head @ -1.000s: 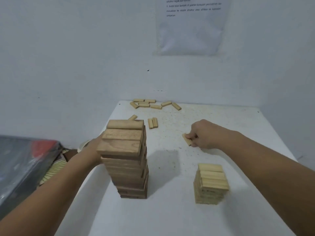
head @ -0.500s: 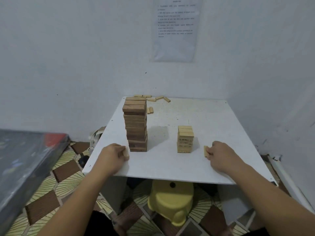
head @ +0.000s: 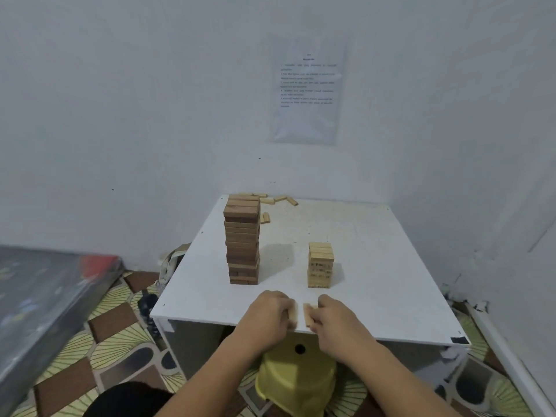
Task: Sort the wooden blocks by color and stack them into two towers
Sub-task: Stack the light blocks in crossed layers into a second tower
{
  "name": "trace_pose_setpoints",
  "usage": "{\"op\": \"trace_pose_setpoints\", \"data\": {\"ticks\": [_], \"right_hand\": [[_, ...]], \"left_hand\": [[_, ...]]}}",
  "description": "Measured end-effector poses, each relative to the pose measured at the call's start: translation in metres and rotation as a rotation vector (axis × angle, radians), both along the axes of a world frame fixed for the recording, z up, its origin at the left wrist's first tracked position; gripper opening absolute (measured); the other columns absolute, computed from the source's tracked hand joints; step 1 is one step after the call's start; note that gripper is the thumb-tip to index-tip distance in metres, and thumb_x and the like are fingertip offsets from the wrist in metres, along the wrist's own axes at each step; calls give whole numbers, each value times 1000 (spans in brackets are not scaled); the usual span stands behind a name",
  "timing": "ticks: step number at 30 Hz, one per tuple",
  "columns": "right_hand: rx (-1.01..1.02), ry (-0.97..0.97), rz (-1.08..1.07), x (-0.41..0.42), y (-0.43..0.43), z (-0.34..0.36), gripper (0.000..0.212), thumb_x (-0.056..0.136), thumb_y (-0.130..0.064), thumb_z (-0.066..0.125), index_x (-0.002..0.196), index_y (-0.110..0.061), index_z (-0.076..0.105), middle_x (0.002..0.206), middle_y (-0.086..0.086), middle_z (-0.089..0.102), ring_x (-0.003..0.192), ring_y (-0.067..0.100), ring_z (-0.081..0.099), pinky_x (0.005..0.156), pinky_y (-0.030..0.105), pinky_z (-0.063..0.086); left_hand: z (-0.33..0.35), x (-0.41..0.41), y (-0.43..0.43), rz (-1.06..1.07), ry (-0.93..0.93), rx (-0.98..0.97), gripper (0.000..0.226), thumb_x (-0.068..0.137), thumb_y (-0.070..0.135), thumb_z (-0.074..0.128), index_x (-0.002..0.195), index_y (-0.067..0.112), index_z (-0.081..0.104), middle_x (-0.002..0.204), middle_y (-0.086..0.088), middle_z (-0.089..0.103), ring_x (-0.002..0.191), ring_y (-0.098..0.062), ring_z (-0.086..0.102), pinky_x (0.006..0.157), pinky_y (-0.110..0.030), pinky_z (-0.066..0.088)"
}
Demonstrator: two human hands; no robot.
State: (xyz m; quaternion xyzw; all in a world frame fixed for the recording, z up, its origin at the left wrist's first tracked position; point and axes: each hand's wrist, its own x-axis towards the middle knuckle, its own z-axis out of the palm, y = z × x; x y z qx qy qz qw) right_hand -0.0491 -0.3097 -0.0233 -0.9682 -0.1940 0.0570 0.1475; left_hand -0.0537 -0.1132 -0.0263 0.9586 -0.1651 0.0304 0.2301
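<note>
A tall tower of dark brown blocks (head: 242, 242) stands on the white table (head: 376, 281), left of centre. A shorter tower of light blocks (head: 320, 264) stands to its right. My left hand (head: 269, 314) grips a light block (head: 293, 313) at the table's near edge. Close beside it, my right hand (head: 334, 319) grips another light block (head: 308, 315). The two held blocks stand nearly side by side with a small gap. Several loose light blocks (head: 278, 200) lie at the table's far left corner.
A yellow plastic stool (head: 296, 377) stands under the table in front of me. A grey board (head: 45, 299) leans at the left. A printed sheet (head: 307, 88) hangs on the wall. Walls close the table in at the back and right.
Both hands drew back from the towers to the near edge and then came together at the middle, each with a light block. The view has pulled back from the table.
</note>
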Motion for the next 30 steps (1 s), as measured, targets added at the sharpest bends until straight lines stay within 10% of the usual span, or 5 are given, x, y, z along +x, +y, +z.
{"op": "trace_pose_setpoints", "data": {"ticks": [5, 10, 22, 30], "right_hand": [[247, 49, -29, 12, -10, -1, 33, 99, -35, 61, 131, -30, 66, 103, -10, 53, 93, 9, 55, 86, 26, 48], [530, 152, -162, 17, -26, -5, 52, 85, -27, 82, 134, -29, 66, 94, -9, 61, 81, 9, 61, 79, 20, 53], [390, 85, -72, 22, -22, -3, 48, 87, -24, 77, 133, -30, 68, 96, -14, 57, 80, 8, 57, 73, 14, 46], [264, -8, -314, 21, -43, -8, 44, 91, -18, 59, 135, -17, 66, 96, -9, 54, 94, 13, 55, 83, 24, 49]], "left_hand": [[-3, 10, -4, -20, 5, -88, 11, 89, 24, 69, 100, 21, 70, 90, 8, 65, 85, -7, 51, 78, -32, 47], [0, 11, 4, 23, 119, -134, 65, 89, 34, 77, 149, 29, 53, 142, 11, 59, 129, -10, 49, 109, -28, 40], [-18, 17, 7, 25, 73, -139, 70, 86, 46, 74, 150, 34, 49, 139, 9, 58, 131, -11, 45, 115, -42, 37], [-21, 22, -7, 18, 85, -186, 69, 90, 38, 76, 152, 31, 47, 139, 10, 57, 131, -8, 40, 111, -26, 35]]}}
